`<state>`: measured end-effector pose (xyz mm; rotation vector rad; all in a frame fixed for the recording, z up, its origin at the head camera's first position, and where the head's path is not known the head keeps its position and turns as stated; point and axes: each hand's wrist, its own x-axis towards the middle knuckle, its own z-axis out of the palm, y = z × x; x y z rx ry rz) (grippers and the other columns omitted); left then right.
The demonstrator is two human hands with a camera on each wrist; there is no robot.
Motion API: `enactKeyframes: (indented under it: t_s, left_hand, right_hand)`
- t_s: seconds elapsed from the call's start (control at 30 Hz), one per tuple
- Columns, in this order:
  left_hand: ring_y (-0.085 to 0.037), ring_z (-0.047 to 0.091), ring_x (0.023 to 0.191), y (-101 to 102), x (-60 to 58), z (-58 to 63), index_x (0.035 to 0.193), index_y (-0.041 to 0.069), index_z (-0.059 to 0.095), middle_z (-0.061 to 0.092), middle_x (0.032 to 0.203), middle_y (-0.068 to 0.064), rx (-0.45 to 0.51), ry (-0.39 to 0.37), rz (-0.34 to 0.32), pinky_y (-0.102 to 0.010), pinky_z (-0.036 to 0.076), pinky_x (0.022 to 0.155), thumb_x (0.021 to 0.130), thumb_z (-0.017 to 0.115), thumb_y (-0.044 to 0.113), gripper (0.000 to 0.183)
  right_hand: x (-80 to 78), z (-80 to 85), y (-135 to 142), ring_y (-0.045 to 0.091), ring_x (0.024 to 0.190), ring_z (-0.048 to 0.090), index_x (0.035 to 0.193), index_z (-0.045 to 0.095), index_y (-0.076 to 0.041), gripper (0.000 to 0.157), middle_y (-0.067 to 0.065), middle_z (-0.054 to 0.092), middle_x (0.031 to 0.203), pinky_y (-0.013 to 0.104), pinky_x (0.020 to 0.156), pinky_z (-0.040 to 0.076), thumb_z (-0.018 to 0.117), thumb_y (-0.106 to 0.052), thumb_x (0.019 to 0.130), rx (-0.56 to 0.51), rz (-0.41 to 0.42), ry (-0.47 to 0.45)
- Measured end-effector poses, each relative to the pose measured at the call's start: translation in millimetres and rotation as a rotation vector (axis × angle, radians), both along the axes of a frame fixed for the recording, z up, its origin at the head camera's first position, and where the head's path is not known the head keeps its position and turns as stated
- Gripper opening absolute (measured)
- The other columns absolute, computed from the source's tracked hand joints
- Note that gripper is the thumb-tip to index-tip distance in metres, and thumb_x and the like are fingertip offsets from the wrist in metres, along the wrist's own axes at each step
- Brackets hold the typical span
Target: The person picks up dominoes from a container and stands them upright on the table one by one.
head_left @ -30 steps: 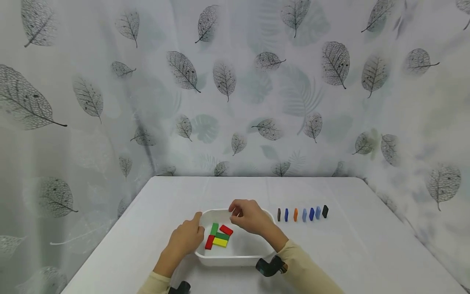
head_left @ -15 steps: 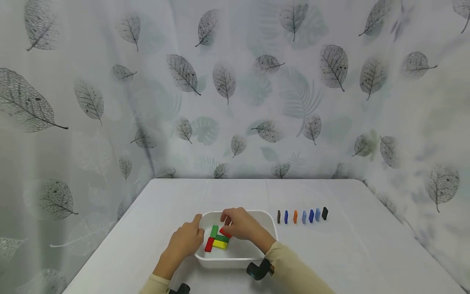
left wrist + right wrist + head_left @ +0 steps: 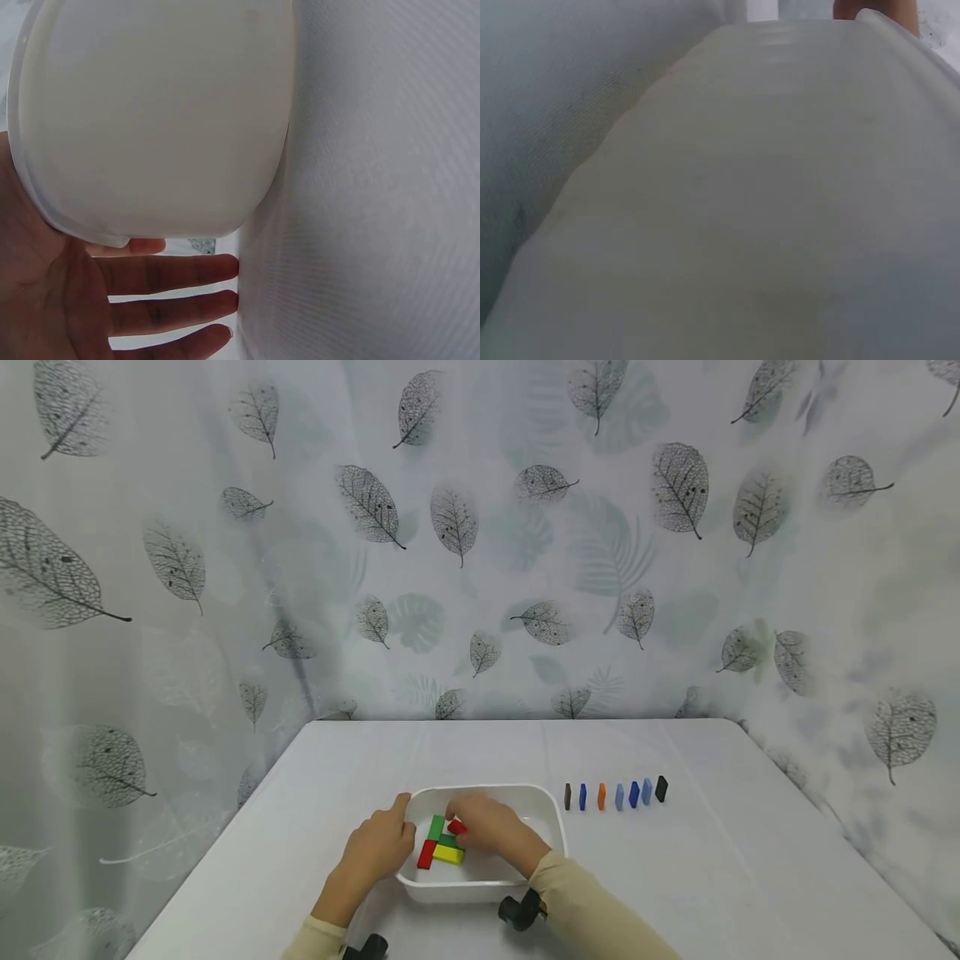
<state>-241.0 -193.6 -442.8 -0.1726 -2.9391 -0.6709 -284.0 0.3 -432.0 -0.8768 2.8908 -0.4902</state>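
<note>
Inside the white plastic tub (image 3: 480, 892) my right hand (image 3: 491, 825) reaches down and pinches a red domino (image 3: 457, 827) between thumb and fingers. Close by lie a green domino (image 3: 436, 827), a darker green one (image 3: 447, 841), a yellow one (image 3: 448, 854) and a second red one (image 3: 426, 854). My left hand (image 3: 381, 843) rests on the tub's left rim. In the left wrist view its fingers (image 3: 169, 274) stretch out straight beneath the rim. The tub's outer wall (image 3: 727, 187) fills the right wrist view and hides the right hand's fingers.
Right of the tub, several dominoes stand on edge in a spaced row, from a brown one (image 3: 567, 797) past an orange one (image 3: 602, 797) to a black one (image 3: 662, 788). A white cloth covers the table (image 3: 720, 877). A leaf-print curtain (image 3: 480, 568) hangs behind.
My right hand has come from above the tub's back rim down and left into the tub, onto the red domino. The left hand has stayed at the left rim.
</note>
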Motion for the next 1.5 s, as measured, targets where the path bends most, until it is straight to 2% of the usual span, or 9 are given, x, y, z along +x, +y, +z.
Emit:
enactKeyframes:
  t_s: [0.17,0.33,0.7,1.0,1.37,1.5]
  left_hand:
    - [-0.021,0.054,0.056,0,-1.0,0.1,0.144,-0.003,0.051,0.072,0.099,-0.020,0.005,0.006,-0.003,-0.034,0.047,0.048,0.098,0.055,0.012,0.049]
    - [-0.021,0.053,0.055,0,-1.7,-0.8,0.145,-0.003,0.050,0.071,0.097,-0.019,-0.001,-0.007,0.004,-0.034,0.046,0.047,0.098,0.055,0.013,0.050]
    - [-0.021,0.054,0.056,-1,-0.1,-4.8,0.145,-0.003,0.050,0.072,0.098,-0.019,0.002,-0.008,0.007,-0.034,0.047,0.047,0.099,0.055,0.013,0.050]
    - [-0.020,0.053,0.055,0,-0.8,-2.4,0.145,-0.003,0.050,0.072,0.099,-0.020,0.002,0.002,0.006,-0.034,0.046,0.047,0.098,0.054,0.012,0.049]
    - [-0.021,0.055,0.057,1,0.5,0.3,0.144,-0.004,0.050,0.072,0.102,-0.022,0.002,0.002,0.001,-0.035,0.049,0.049,0.098,0.054,0.012,0.049]
    - [-0.020,0.052,0.053,1,1.3,-1.4,0.145,-0.004,0.050,0.070,0.087,-0.017,-0.003,0.010,-0.005,-0.034,0.046,0.046,0.098,0.052,0.012,0.049]
  right_hand:
    - [0.4,-1.5,-3,0.013,0.084,0.054,0.105,0.079,-0.014,0.020,-0.004,0.064,0.091,0.033,0.080,0.055,0.084,-0.011,0.087,0.093,-0.015,0.050]
    - [3.0,-1.0,-3,0.013,0.078,0.051,0.097,0.079,-0.014,0.013,-0.003,0.058,0.084,0.030,0.073,0.053,0.084,-0.010,0.086,0.101,-0.034,0.056]
    - [7.4,-4.0,-2,0.011,0.070,0.052,0.095,0.076,-0.014,0.016,-0.005,0.058,0.075,0.026,0.072,0.054,0.087,-0.008,0.084,0.135,-0.034,0.081]
    - [8.9,-4.2,-2,0.013,0.074,0.053,0.101,0.071,-0.013,0.024,-0.002,0.058,0.080,0.029,0.078,0.055,0.087,-0.009,0.083,0.171,-0.044,0.127]
    - [8.8,-5.7,0,0.012,0.072,0.054,0.104,0.072,-0.014,0.030,-0.005,0.059,0.077,0.029,0.076,0.056,0.090,-0.012,0.081,0.104,-0.034,0.092]
    - [10.6,-6.6,1,0.012,0.069,0.053,0.099,0.072,-0.014,0.027,-0.005,0.058,0.076,0.027,0.070,0.054,0.090,-0.011,0.080,0.091,-0.023,0.109]
